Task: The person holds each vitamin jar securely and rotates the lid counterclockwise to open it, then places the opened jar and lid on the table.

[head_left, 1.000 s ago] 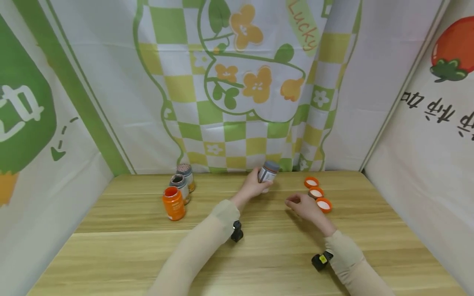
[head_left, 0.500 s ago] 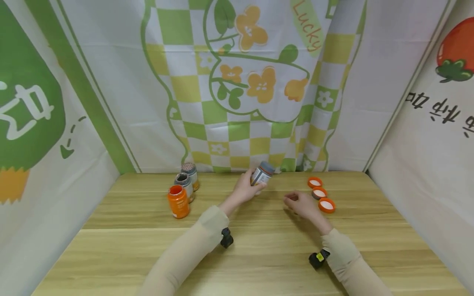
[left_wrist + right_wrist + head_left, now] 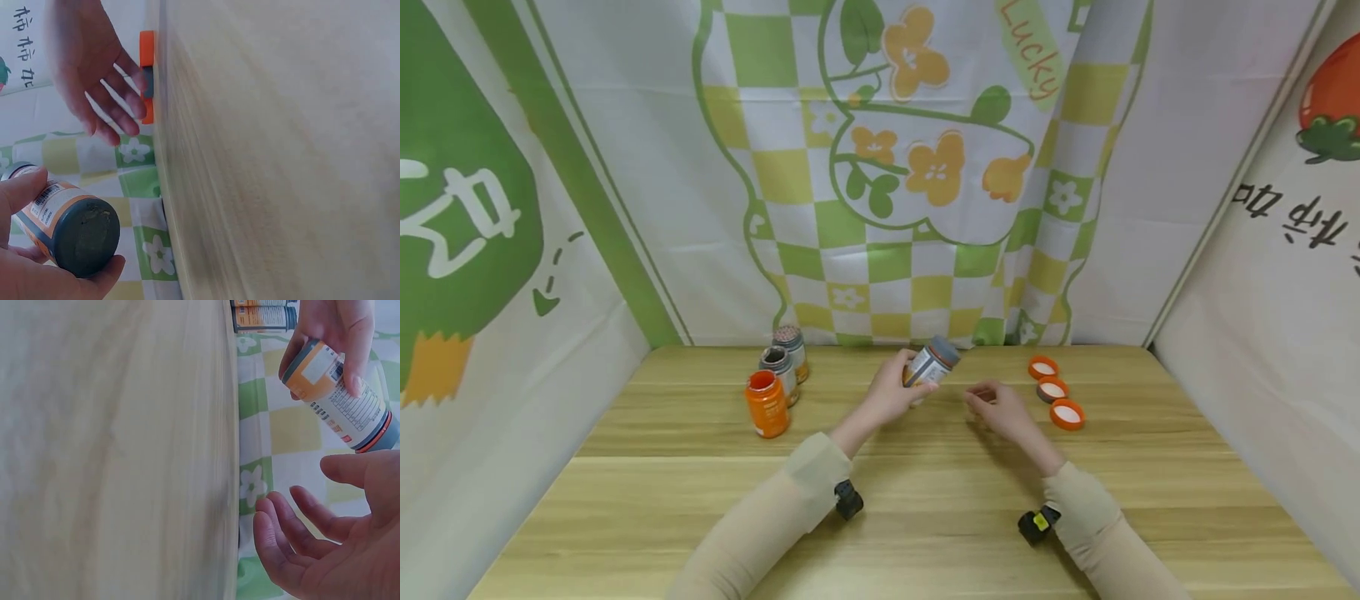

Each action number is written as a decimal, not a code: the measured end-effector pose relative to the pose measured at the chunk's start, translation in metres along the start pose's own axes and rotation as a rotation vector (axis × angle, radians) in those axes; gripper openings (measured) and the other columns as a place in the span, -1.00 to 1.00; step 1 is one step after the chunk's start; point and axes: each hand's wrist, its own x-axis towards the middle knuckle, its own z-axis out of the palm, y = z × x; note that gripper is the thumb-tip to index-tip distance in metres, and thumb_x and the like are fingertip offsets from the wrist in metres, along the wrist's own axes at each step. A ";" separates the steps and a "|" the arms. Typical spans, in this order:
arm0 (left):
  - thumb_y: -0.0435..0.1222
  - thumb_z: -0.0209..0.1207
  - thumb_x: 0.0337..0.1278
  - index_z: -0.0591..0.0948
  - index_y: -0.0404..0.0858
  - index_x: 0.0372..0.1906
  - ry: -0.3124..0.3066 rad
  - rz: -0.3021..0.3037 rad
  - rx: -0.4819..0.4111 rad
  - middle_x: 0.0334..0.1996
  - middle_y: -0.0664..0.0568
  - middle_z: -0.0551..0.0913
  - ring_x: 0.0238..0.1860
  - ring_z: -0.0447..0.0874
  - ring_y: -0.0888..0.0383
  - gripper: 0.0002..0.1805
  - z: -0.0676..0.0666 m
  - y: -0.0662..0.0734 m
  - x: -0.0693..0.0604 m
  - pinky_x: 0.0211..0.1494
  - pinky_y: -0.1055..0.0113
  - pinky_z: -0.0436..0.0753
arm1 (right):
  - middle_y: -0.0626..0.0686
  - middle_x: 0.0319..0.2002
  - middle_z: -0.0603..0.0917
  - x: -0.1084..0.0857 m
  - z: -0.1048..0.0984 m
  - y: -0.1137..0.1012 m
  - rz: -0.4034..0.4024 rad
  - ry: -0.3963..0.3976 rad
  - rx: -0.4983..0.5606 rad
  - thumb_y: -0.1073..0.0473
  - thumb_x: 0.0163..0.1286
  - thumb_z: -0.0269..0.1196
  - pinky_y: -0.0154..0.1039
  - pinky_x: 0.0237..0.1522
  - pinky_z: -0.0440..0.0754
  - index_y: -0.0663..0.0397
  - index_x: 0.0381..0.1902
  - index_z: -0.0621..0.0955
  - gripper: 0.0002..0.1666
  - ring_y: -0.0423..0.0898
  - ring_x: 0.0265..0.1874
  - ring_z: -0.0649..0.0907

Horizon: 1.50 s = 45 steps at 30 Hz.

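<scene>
My left hand (image 3: 889,390) grips a supplement jar (image 3: 931,364) with a white and orange label and a grey lid. The jar is held above the table, tilted with its lid up and to the right. In the left wrist view its dark base (image 3: 86,237) faces the camera, with thumb and fingers around the body. My right hand (image 3: 1002,410) is just right of the jar, apart from it. Seen from the right wrist, that hand's fingers (image 3: 306,540) are loosely bent and hold nothing, close below the lidded end (image 3: 382,434).
On the left stand three lidless jars in a row: an orange one (image 3: 767,406) in front, two grey-and-white ones (image 3: 782,375) behind. Three lids (image 3: 1067,414) lie upturned in a row on the right of the wooden table (image 3: 925,517). A patterned curtain (image 3: 895,283) hangs behind.
My left hand has drawn the jar a little leftward and nearer, tilting its lid further to the right. My right hand has shifted left toward the jar, away from the lids.
</scene>
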 end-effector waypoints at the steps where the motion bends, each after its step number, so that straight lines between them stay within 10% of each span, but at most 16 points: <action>1: -0.23 0.31 0.06 0.38 -0.33 0.18 -0.002 0.001 -0.002 -0.06 -0.19 0.51 -0.25 0.56 0.07 -0.40 0.000 0.000 -0.002 -0.35 0.34 0.63 | 0.18 -0.19 0.69 -0.001 0.001 -0.002 -0.001 0.010 -0.004 0.07 0.37 0.16 -0.29 -0.37 0.60 0.22 -0.03 0.60 -0.65 0.00 -0.27 0.67; 25: -0.24 0.41 -0.11 0.46 -0.28 0.12 0.010 0.004 0.021 -0.09 -0.16 0.47 -0.18 0.48 0.05 -0.38 -0.005 0.010 -0.042 -0.22 0.28 0.55 | 0.27 -0.08 0.65 -0.013 0.000 -0.041 0.033 0.052 0.243 -0.11 0.50 -0.08 -0.01 -0.16 0.64 0.25 0.05 0.53 -0.46 0.07 -0.18 0.68; 45: -0.14 0.40 -0.09 0.47 -0.20 0.16 -0.077 -0.016 0.106 -0.09 -0.12 0.43 -0.20 0.43 0.08 -0.36 -0.001 0.018 -0.068 -0.19 0.27 0.50 | 0.11 -0.32 0.69 -0.030 0.005 -0.060 -0.132 0.044 0.061 -0.18 0.40 0.06 -0.22 -0.48 0.65 0.09 -0.09 0.61 -0.52 -0.16 -0.47 0.62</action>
